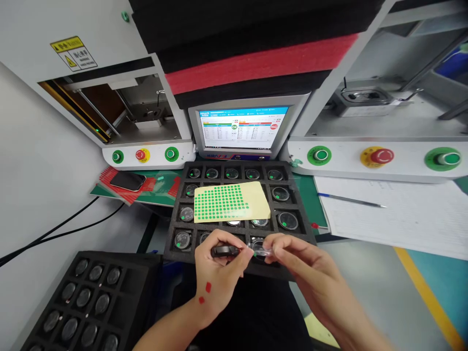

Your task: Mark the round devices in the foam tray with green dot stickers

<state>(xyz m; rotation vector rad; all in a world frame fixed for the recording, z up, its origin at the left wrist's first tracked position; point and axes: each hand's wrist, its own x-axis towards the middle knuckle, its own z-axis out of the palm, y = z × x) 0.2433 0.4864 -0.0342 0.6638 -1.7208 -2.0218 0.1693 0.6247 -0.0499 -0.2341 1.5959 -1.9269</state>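
While pinched between both hands, small dark round part (224, 251) held just above near edge of black foam tray (175, 243).

Left hand (215, 273) closed on dark part, fingers clamped round it, two red stickers on back of hand; right hand (300, 263) pinching small clear piece (260, 250) against that part, fingertips nearly touching left hand's. Filling tray pockets, round gauge-like parts, with yellow sheet of green dot stickers (230, 201) lying across middle. Farther back, lit monitor (243, 127). Near left, second foam tray (87, 297). Far right on desk, pen (351, 200) on paper form.
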